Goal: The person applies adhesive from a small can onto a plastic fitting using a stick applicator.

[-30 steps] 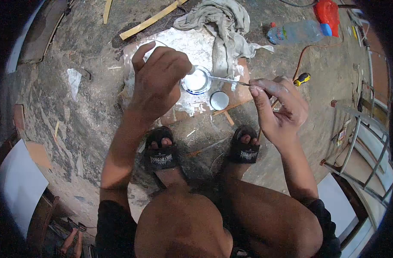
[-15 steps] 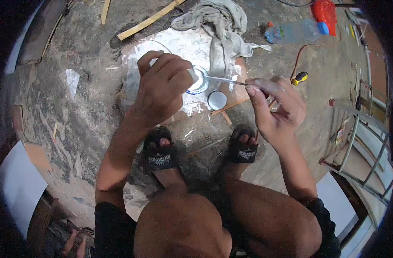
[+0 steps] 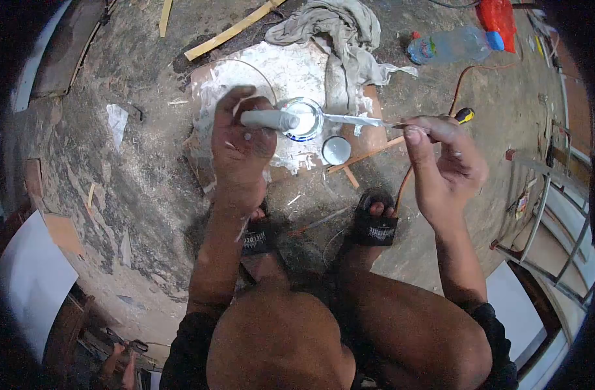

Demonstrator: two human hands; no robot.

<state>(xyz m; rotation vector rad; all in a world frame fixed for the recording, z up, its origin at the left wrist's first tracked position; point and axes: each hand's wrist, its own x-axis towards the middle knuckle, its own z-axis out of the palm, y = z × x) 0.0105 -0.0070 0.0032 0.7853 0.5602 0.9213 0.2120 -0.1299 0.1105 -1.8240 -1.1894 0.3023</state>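
In your right hand (image 3: 455, 185) you have a thin flat stick (image 3: 357, 121), thumb and forefinger pinched together on its dark, narrow end, just right of the open can (image 3: 319, 133). Its wider length is streaked with a wet-looking white coat. The long axis runs almost crosswise to you, the coated tip pointing left at the can's rim — you can't tell from this angle whether it touches.

Your left hand (image 3: 242, 153), left of the can, is clasped on a pale tube (image 3: 264, 119); blur hides how its fingers wrap. The tube is smooth and greyish white, with a narrower neck; it too lies crosswise, neck pointing right, over the can's left edge in view.

The can holds something bright white. A round grey disc (image 3: 336, 150) lies just to its near right — both sit on a white-smeared brown board (image 3: 377, 135). Well right of the can is a yellow-and-black screwdriver (image 3: 465, 116). Beyond the can lie a crumpled grey rag (image 3: 349, 32) and, farther right, a clear plastic bottle (image 3: 450, 47) with a blue cap.
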